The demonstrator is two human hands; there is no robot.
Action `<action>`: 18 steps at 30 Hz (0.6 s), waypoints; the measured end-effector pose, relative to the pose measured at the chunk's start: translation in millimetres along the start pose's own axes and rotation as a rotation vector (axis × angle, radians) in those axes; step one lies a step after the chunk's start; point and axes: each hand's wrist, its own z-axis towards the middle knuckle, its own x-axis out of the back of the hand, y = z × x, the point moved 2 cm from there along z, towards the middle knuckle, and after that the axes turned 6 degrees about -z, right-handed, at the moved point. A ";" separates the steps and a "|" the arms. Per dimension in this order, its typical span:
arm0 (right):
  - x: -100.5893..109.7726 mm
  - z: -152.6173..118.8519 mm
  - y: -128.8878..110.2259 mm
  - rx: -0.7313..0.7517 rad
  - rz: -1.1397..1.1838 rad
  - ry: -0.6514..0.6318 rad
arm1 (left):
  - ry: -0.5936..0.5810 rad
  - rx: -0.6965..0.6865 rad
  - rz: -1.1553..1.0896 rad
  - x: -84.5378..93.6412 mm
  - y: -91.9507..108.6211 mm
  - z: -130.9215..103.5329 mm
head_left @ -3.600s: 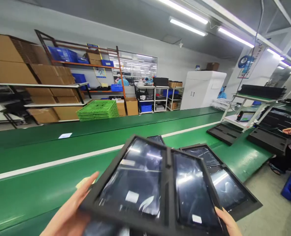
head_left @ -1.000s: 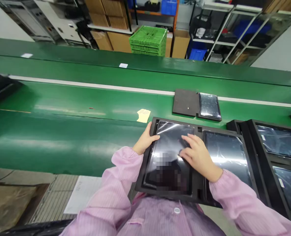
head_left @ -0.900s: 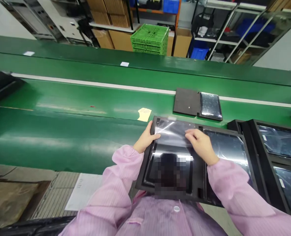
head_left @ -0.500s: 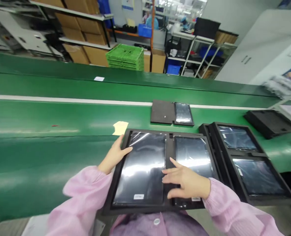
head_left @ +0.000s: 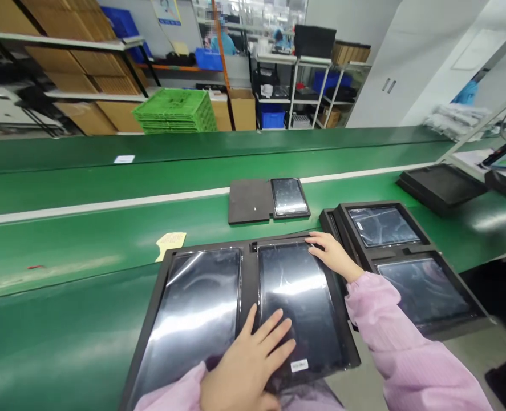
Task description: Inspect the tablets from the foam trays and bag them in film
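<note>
A glossy panel (head_left: pixel 295 302) lies in a black tray (head_left: pixel 249 279), partly beneath the splayed left hand (head_left: pixel 253 365); I'd expect it light, stiff, slick and fragile (so hold its edges). Beyond that hand, the right hand (head_left: pixel 330 254) curls at the panel's far corner, any pinch unclear.

You have cardboard boxes (head_left: pixel 79 20) on white shelves (head_left: pixel 64 43) at upper left of the frame, stacked green crates (head_left: pixel 175 111) near them, a white cabinet (head_left: pixel 393 63) at upper right, and a yellow paper (head_left: pixel 170 244) on the counter (head_left: pixel 43 337), left of centre.
</note>
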 end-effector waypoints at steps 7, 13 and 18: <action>-11.5 -8.9 7.9 -0.061 0.217 0.089 | 0.107 -0.106 0.214 1.7 7.2 -0.7; 9.9 -36.7 10.1 -0.165 0.345 0.301 | 0.773 0.373 -0.097 41.3 -44.3 -11.8; 32.9 -81.1 10.0 -0.380 0.733 0.420 | 1.325 0.777 -1.011 64.9 -88.3 -42.4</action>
